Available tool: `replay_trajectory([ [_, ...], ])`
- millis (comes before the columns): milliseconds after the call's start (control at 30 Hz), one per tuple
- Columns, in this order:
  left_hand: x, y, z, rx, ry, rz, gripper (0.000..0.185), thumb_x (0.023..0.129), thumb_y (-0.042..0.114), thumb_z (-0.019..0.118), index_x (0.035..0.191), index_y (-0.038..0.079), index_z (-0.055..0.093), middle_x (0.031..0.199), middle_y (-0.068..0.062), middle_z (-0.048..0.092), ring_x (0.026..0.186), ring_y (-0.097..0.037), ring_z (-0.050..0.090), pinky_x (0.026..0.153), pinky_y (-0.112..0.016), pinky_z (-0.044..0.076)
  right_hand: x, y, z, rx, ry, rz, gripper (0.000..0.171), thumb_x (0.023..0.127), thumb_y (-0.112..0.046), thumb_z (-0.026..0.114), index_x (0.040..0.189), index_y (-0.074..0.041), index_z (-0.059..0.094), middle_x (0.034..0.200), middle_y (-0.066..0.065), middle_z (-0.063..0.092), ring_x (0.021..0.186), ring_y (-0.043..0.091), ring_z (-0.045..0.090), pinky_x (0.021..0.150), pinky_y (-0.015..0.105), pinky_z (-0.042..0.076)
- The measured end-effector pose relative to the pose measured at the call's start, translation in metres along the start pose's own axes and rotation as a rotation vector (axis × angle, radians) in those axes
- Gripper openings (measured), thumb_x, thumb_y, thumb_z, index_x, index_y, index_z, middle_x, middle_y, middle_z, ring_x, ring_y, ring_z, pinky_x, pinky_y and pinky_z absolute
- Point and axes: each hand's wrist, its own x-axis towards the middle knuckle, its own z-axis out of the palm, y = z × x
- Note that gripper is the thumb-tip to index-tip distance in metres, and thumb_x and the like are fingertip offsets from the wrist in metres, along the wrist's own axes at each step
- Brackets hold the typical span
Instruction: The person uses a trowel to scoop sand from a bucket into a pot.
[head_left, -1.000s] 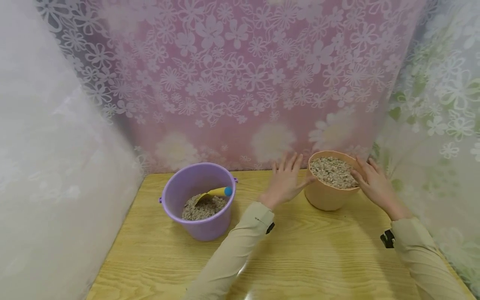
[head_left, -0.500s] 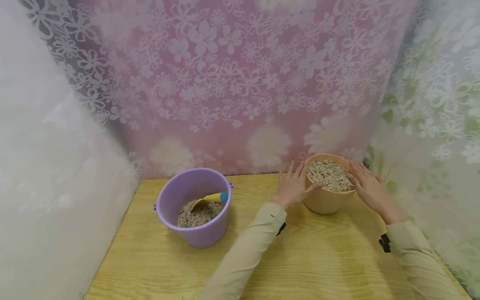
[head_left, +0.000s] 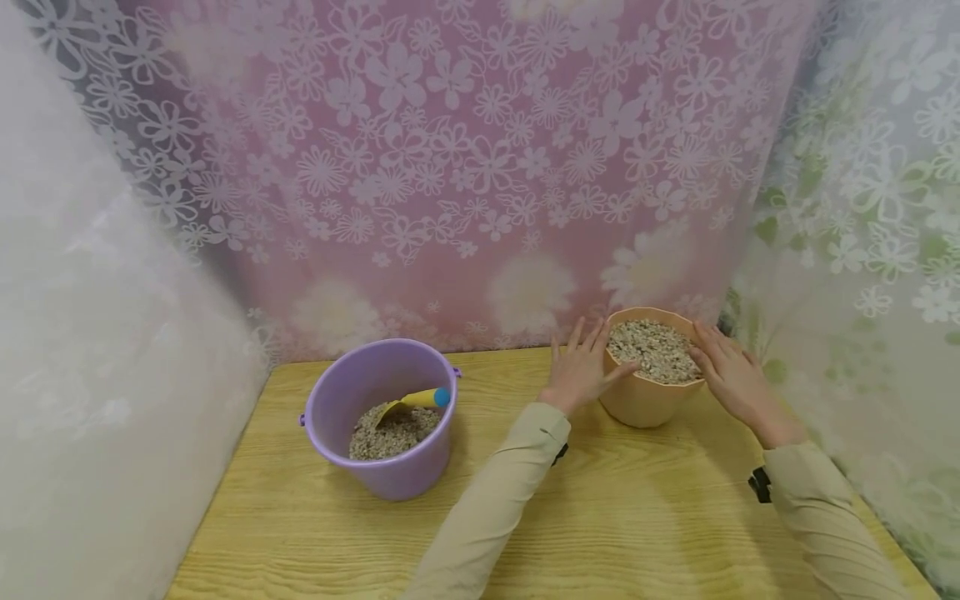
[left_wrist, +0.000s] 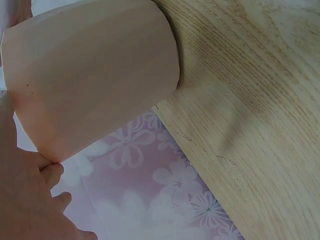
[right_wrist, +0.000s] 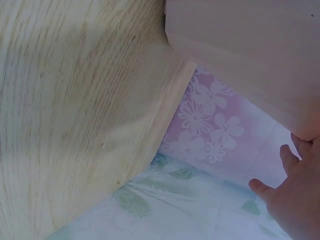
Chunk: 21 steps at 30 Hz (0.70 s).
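An orange flowerpot (head_left: 647,402) filled with pale gritty grains (head_left: 654,350) stands at the back right of the table. My left hand (head_left: 579,379) touches its left side near the rim, thumb across the front and the other fingers spread and fairly straight. On the opposite side, my right hand (head_left: 738,379) rests at the rim with extended fingers. The left wrist view has the pot's smooth wall (left_wrist: 95,75) above the left hand (left_wrist: 25,195). Fingertips of the right hand (right_wrist: 300,190) reach the pot's edge in the right wrist view.
Left of the pot, a purple bucket (head_left: 412,475) holds similar grains and a yellow scoop (head_left: 416,400) with a blue handle end. Flower-patterned sheets (head_left: 480,167) hang behind and at the sides of the wooden table (head_left: 315,542).
My left hand has moved right and come against the pot's rim. My right hand stays at the other side of the pot. The head view has shifted slightly.
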Motion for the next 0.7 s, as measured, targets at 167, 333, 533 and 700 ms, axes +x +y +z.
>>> replay_trajectory([
  [167,-0.0013,0.0008,-0.0027,0.002,0.002,0.001,0.088,0.096,0.076,0.033,0.163,0.027,0.004,0.168,0.011,0.008,0.156,-0.014,-0.004,0.122,-0.059,0.006,-0.0005,-0.0018,0.0001,0.044,-0.006,0.010,0.059,0.113,-0.033,0.030,0.163,-0.016,0.005,0.168,0.017,0.010,0.149,0.051,0.017,0.103,0.080,0.009],
  [333,-0.0026,0.0008,-0.0058,0.002,-0.004,0.002,0.087,0.097,0.075,0.033,0.164,0.026,0.006,0.168,0.010,0.010,0.156,-0.015,-0.004,0.122,-0.059,0.007,0.0004,-0.0030,0.0009,0.073,-0.016,0.026,0.059,0.113,-0.033,0.029,0.163,-0.017,0.004,0.169,0.016,0.006,0.143,0.059,0.020,0.103,0.081,0.008],
  [533,-0.0023,0.0006,-0.0066,0.004,-0.011,0.009,0.088,0.097,0.076,0.032,0.164,0.026,0.005,0.169,0.010,0.010,0.156,-0.016,-0.003,0.122,-0.060,0.007,-0.0006,-0.0050,-0.0004,0.079,-0.027,0.043,0.060,0.113,-0.034,0.029,0.163,-0.017,0.002,0.167,0.021,0.008,0.141,0.062,0.021,0.105,0.080,0.008],
  [700,-0.0022,-0.0003,-0.0056,0.013,-0.009,0.013,0.088,0.096,0.076,0.032,0.164,0.025,0.009,0.168,0.011,0.010,0.156,-0.015,-0.002,0.121,-0.060,0.008,-0.0022,-0.0057,0.0004,0.065,-0.024,0.051,0.060,0.113,-0.034,0.029,0.163,-0.016,0.002,0.166,0.026,0.010,0.140,0.062,0.022,0.105,0.080,0.008],
])
